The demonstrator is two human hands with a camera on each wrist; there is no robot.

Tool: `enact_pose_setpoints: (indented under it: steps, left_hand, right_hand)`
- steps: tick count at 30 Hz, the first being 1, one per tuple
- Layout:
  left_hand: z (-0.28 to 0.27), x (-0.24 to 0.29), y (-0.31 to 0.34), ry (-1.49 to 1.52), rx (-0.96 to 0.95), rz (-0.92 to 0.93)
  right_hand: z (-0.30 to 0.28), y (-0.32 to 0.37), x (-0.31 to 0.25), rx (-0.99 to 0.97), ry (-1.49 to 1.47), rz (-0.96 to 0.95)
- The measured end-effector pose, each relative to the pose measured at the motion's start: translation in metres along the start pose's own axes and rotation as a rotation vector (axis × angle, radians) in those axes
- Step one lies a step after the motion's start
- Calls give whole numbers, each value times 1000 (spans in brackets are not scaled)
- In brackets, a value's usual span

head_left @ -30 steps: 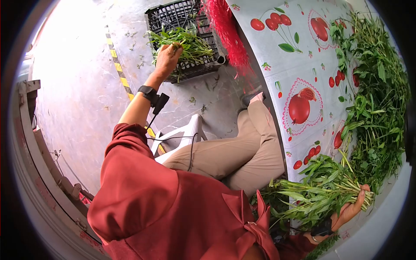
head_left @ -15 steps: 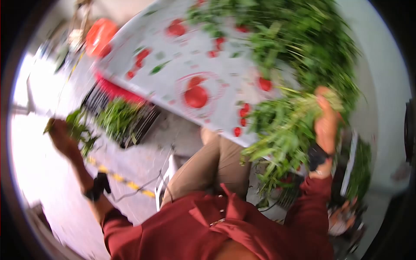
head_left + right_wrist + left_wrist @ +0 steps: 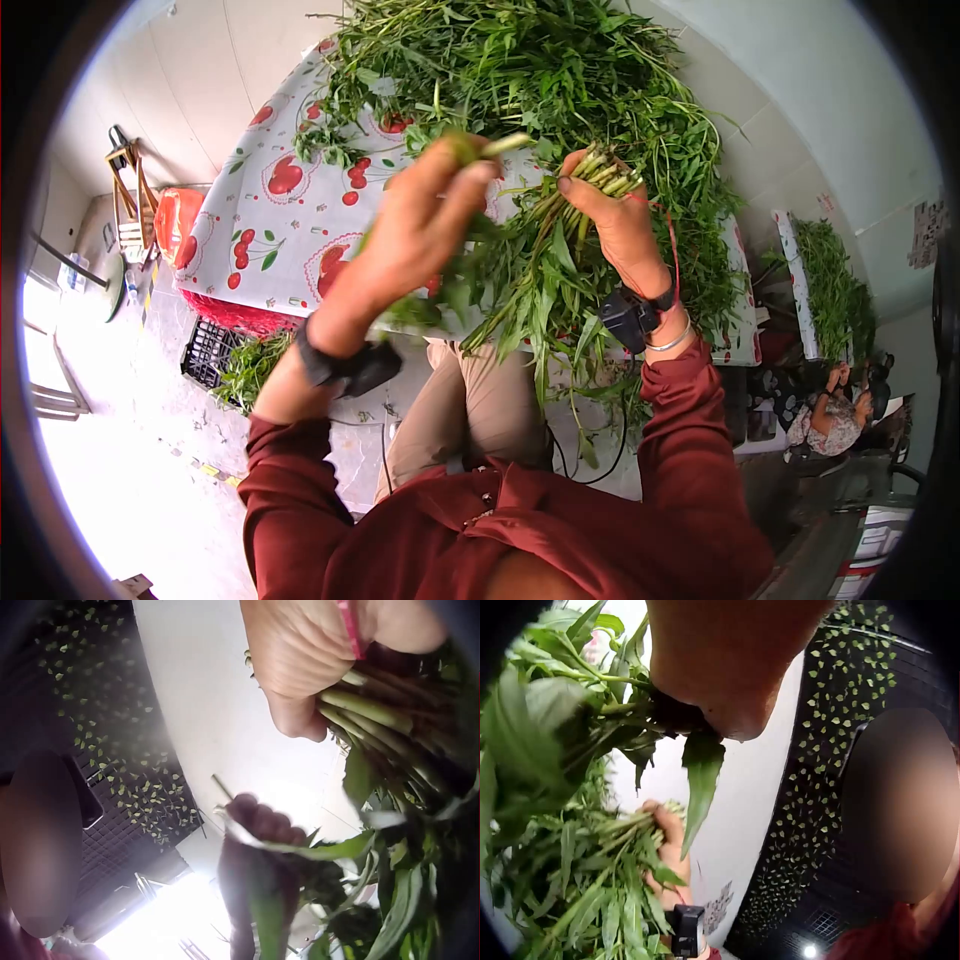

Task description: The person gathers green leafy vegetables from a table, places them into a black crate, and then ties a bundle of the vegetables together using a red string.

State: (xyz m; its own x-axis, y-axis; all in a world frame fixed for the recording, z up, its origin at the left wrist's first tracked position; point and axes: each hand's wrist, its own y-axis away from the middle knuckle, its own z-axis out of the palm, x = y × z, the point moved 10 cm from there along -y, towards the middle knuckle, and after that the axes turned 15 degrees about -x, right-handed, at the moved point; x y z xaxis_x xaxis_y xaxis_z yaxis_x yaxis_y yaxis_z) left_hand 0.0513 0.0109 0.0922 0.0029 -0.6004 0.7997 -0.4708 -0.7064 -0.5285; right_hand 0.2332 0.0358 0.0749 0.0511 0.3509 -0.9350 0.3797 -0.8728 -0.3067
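Observation:
My right hand [image 3: 625, 235] grips a thick bunch of leafy greens [image 3: 560, 270] by the cut stalk ends, the leaves hanging down toward my lap. In the right wrist view its thumb and fingers wrap around the pale green stalks [image 3: 367, 712]. Left of it, over the table, my left hand [image 3: 425, 220] holds a smaller sprig of greens [image 3: 592, 720], one pale stalk end sticking out past the fingers. This hand is blurred in the head view. The two hands are close together, cut ends near each other.
A big heap of greens [image 3: 520, 60] covers the back of the table, on a fruit-print tablecloth [image 3: 300, 240]. Below left, a black crate [image 3: 205, 350] on the floor holds more greens. A red bag [image 3: 178, 225] is beyond the table's left corner. Another person [image 3: 825, 425] sits far right.
My left hand has come up from the crate with a sprig of greens and crossed to the right bunch. The right hand has kept its bunch, now in front of me. My view has turned toward the table.

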Motion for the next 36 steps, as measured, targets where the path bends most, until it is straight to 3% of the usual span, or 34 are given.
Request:
enact_pose_setpoints:
  steps: [5, 8, 22, 24, 28, 33, 36]
  left_hand:
    - [70, -29, -40, 151, -48, 123]
    - [79, -33, -45, 188, -7, 169]
    - [107, -23, -42, -278, -113, 103]
    - [109, -16, -39, -528, -50, 138]
    - [114, -14, -38, -611, -74, 170]
    - [114, -16, -37, -495, -96, 237]
    - [114, -19, -37, -252, -160, 228]
  right_hand:
    - [-7, 10, -8, -4, -67, -56]
    - [-13, 15, -2, -10, -85, -38]
    - [-12, 17, 1, -76, -72, -105]
    - [-12, 17, -1, -64, -47, -122]
    - [-9, 21, -6, -36, -86, -144]
    - [-9, 23, -8, 28, -87, -174]
    - [-11, 27, -16, 42, 167, -307]
